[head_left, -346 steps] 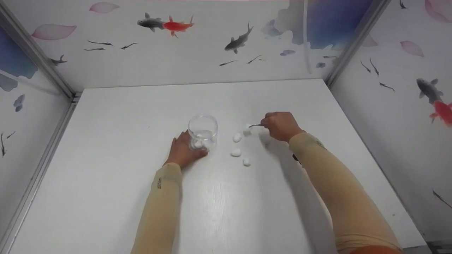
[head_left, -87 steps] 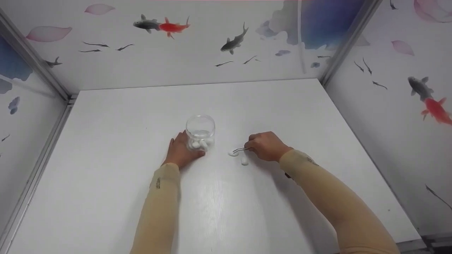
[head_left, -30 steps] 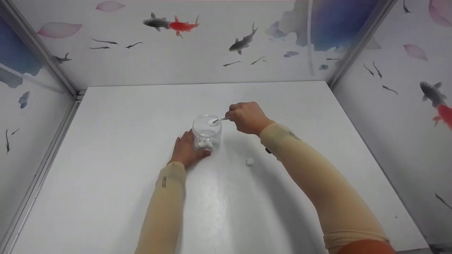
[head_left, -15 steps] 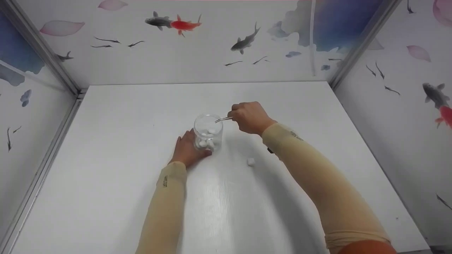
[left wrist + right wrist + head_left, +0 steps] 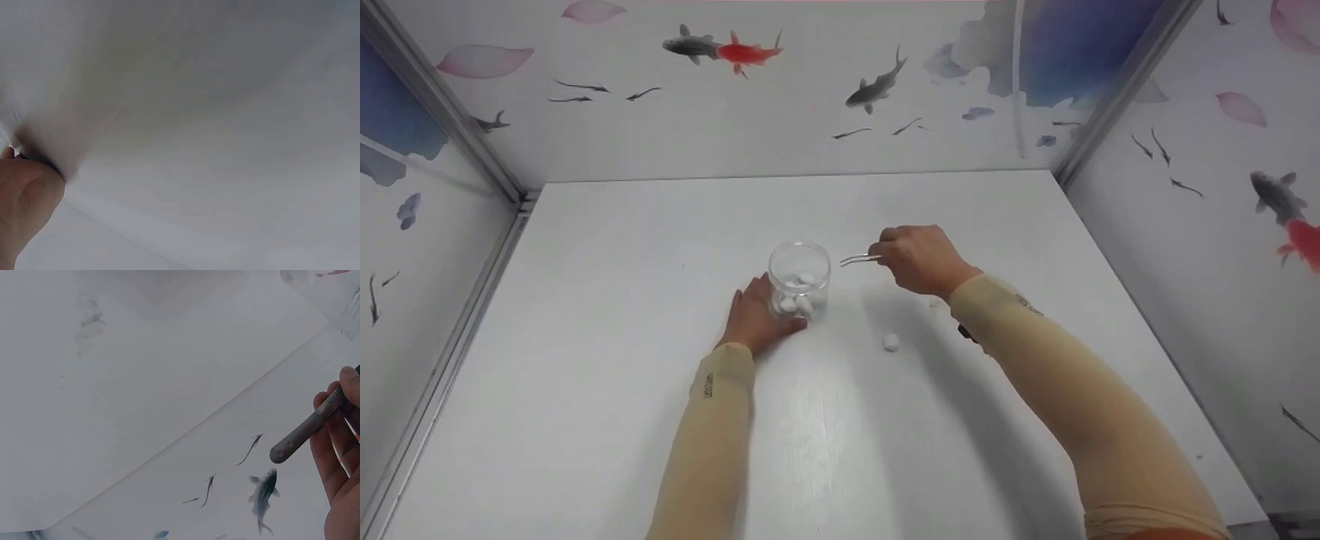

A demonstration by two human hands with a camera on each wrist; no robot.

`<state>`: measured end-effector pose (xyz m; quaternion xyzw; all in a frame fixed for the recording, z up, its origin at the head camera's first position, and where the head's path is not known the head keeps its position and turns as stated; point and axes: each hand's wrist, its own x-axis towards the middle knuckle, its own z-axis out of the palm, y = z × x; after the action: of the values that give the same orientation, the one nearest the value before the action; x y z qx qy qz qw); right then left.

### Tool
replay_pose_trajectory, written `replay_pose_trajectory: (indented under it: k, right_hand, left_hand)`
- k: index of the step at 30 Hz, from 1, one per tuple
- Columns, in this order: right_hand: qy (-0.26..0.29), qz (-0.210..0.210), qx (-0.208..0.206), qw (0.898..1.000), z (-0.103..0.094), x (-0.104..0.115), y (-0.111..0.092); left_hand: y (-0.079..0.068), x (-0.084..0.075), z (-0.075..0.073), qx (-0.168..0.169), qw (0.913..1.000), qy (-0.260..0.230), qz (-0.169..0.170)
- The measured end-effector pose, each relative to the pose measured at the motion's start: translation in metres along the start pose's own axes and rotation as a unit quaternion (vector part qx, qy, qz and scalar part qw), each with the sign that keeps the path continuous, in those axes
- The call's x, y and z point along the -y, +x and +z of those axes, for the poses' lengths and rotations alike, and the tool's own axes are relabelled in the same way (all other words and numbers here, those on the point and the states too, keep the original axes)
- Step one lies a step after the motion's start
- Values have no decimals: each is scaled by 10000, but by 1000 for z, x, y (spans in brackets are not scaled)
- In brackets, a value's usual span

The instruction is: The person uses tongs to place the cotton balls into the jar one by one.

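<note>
A clear jar (image 5: 824, 283) stands upright on the white table with several white cotton balls (image 5: 788, 304) inside. Wrapped around its lower left side is my left hand (image 5: 755, 319), the thumb at the front. My right hand (image 5: 922, 256) pinches metal tweezers (image 5: 860, 259), whose bent tips point at the jar from just right of its rim, apart, with nothing between them. One cotton ball (image 5: 891, 343) lies on the table, right of the jar. In the right wrist view the tweezers' rounded end (image 5: 284, 453) sticks out from my fingers; the left wrist view shows only part of my left hand (image 5: 28, 197).
The white tabletop (image 5: 607, 300) surrounds the jar. Upright panels printed with fish (image 5: 750, 52) and petals close off the back, left and right. Metal corner posts (image 5: 1117, 97) stand at the rear corners.
Over the span, the cotton balls on the table drop from several to one, and the jar holds more. Most recently the tweezers released one into the jar, and my right hand moved back rightward.
</note>
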<state>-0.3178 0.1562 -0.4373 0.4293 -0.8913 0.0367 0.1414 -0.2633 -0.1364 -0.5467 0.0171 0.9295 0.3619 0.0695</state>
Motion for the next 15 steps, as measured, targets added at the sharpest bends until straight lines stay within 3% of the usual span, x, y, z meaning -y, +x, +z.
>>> replay_pose_trajectory:
  k: [9, 15]
  right_hand:
    - [446, -2, 157, 9989, 18, -3, -72]
    - [556, 149, 322, 9978, 28, 2, -104]
  left_hand:
    - [4, 5, 2, 90, 9999, 111, 24]
    - [5, 6, 3, 111, 9998, 131, 38]
